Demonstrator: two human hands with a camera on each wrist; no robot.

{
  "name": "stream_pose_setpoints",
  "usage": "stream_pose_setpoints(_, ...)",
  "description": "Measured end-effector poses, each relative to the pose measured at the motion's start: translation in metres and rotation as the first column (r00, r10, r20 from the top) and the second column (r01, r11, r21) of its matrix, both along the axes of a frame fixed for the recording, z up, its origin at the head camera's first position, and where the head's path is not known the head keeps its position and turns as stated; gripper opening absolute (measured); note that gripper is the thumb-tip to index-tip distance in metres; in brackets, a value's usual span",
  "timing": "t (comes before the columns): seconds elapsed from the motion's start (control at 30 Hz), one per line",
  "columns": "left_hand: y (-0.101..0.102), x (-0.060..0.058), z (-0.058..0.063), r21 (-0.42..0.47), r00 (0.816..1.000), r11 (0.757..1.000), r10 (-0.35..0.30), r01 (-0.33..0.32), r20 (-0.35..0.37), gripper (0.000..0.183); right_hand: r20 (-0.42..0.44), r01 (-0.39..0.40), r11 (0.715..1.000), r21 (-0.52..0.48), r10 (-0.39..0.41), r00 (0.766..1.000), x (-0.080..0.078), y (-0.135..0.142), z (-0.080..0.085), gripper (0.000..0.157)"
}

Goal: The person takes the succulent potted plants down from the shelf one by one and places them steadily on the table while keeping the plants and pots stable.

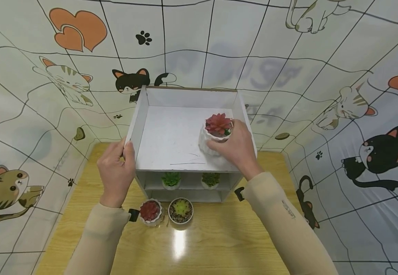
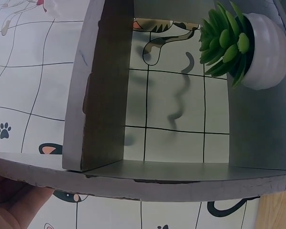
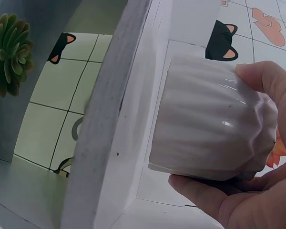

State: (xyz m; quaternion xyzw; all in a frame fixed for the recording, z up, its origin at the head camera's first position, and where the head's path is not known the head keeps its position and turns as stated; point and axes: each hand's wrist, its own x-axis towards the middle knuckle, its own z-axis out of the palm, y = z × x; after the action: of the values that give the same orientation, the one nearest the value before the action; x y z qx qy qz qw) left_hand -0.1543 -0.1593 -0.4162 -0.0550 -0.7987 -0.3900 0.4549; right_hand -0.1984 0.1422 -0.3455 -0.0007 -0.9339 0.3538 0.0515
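My right hand (image 1: 234,147) grips a white fluted pot (image 3: 209,119) with a red artificial-looking succulent (image 1: 218,124), over the right part of the top board of a white shelf (image 1: 171,133). In the right wrist view, thumb and fingers hold opposite sides of the pot, near its rim. My left hand (image 1: 116,168) pinches the raised left side panel of the shelf, thumb on one face and fingers on the other. In the left wrist view, that hand shows only partly at the lower left.
Two green succulents (image 1: 171,179) (image 1: 210,179) in white pots stand inside the shelf. A red succulent (image 1: 150,211) and a yellow-green succulent (image 1: 181,208), both potted, stand before it on the wooden table (image 1: 219,244). Cat-patterned sheeting (image 1: 192,34) surrounds the table's back and sides.
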Motion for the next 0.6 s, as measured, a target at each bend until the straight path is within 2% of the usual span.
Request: stream_pose_setpoints(0.6, -0.001, -0.003, -0.002, -0.008, 1.000, 1.000, 0.002, -0.002, 0.005, 0.027, -0.088, -0.041, 0.999, 0.016, 0.042, 0.995, 0.016, 0.003, -0.010, 0.086)
